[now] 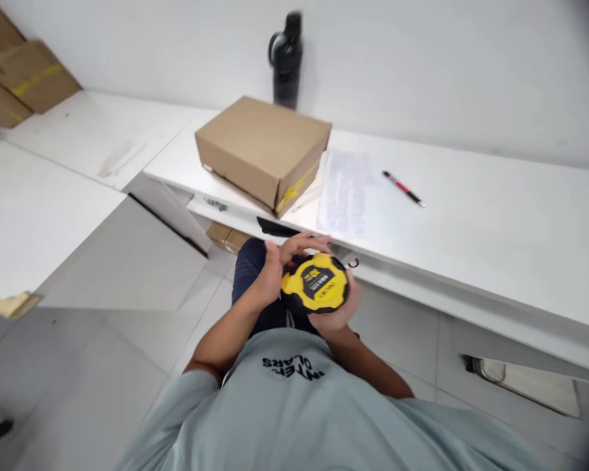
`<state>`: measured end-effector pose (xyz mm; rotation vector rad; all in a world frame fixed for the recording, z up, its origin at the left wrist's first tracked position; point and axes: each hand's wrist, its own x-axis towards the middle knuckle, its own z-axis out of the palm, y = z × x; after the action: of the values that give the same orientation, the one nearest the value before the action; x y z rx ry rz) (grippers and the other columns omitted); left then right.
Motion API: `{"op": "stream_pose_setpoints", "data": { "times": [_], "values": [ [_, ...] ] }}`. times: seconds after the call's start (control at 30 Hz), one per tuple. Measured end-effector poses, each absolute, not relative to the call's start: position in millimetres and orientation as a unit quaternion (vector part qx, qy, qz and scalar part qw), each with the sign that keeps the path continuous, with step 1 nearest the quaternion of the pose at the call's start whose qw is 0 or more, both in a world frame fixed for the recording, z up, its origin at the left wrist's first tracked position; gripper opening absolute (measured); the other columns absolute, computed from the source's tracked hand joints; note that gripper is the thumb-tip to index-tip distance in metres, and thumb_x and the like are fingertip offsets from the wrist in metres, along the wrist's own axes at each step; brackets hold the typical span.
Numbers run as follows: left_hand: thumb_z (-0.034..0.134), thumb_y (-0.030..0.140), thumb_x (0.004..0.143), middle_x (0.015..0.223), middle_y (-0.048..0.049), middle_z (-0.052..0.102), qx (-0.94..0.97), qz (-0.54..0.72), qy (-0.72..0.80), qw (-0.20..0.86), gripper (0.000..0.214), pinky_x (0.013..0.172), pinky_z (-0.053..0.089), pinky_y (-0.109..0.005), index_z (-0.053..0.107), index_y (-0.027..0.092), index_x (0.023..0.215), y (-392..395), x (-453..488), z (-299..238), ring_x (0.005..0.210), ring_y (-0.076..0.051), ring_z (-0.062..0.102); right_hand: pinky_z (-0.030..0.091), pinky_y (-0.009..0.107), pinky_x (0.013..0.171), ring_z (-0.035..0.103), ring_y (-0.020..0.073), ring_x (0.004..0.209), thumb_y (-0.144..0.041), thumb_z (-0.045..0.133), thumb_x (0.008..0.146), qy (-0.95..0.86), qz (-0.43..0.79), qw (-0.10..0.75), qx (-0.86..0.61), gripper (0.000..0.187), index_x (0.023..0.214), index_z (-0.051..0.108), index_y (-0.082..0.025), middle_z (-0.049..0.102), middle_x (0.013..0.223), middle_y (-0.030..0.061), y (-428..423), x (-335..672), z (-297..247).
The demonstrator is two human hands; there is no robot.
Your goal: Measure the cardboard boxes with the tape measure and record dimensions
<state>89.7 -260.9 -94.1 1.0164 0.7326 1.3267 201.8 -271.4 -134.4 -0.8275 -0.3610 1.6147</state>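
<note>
Above lap, just off desk's front edge: yellow-and-black tape measure (317, 284), labelled face up. Right hand (338, 315) clamped round its right and lower side. Left hand (269, 280) at upper left, fingers along top edge; can't tell if gripping. Beyond, on white desk (491, 229): closed cardboard box (260, 147), printed paper (346, 196) beside it, red-and-black pen (403, 188) farther right. Black bottle (287, 72) behind box.

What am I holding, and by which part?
A yellow tape measure, by its rim: right hand at lower right, left hand at upper left.
</note>
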Motion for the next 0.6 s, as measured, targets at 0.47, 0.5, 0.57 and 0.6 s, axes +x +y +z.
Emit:
{"op": "stream_pose_setpoints", "data": {
  "times": [0.47,0.5,0.57,0.6],
  "values": [
    [0.018,0.073,0.106,0.115,-0.0182,0.082,0.025,0.607,0.242,0.756,0.086,0.107,0.058,-0.051,0.079,0.014,0.093,-270.3,34.9,-202.0,0.116,-0.033,0.077,0.054,0.039,0.067,0.064,0.0235,0.060,-0.091,0.026,0.094,-0.658,0.533,0.352,-0.398,0.094,0.138,0.070,-0.021,0.067,0.065,0.0029,-226.8,223.8,-173.5],
    [0.019,0.072,0.106,0.118,-0.0172,0.081,0.005,0.591,0.216,0.777,0.083,0.106,0.059,-0.050,0.080,0.015,0.104,-279.2,26.4,-213.6,0.118,-0.032,0.076,0.054,0.039,0.068,0.067,0.0231,0.063,-0.087,0.028,0.097,-0.671,0.516,0.352,-0.400,0.086,0.128,0.075,-0.021,0.069,0.068,0.0040,-210.3,236.8,-169.4],
    [0.023,0.074,0.105,0.127,-0.0170,0.079,-0.025,0.578,0.169,0.798,0.081,0.106,0.060,-0.047,0.079,0.017,0.121,-302.2,9.3,-234.8,0.126,-0.032,0.073,0.055,0.040,0.077,0.069,0.0235,0.074,-0.085,0.039,0.096,-0.659,0.374,0.447,-0.476,0.075,0.101,0.079,-0.022,0.071,0.074,0.0062,-161.7,272.2,-156.3],
    [0.024,0.075,0.104,0.129,-0.0175,0.079,-0.037,0.582,0.154,0.798,0.082,0.106,0.060,-0.047,0.078,0.017,0.125,-315.8,1.0,-243.7,0.128,-0.033,0.072,0.055,0.042,0.083,0.069,0.0248,0.080,-0.086,0.045,0.092,-0.631,0.285,0.497,-0.523,0.072,0.102,0.078,-0.023,0.071,0.077,0.0064,-132.0,292.8,-148.3]
  ]
}}
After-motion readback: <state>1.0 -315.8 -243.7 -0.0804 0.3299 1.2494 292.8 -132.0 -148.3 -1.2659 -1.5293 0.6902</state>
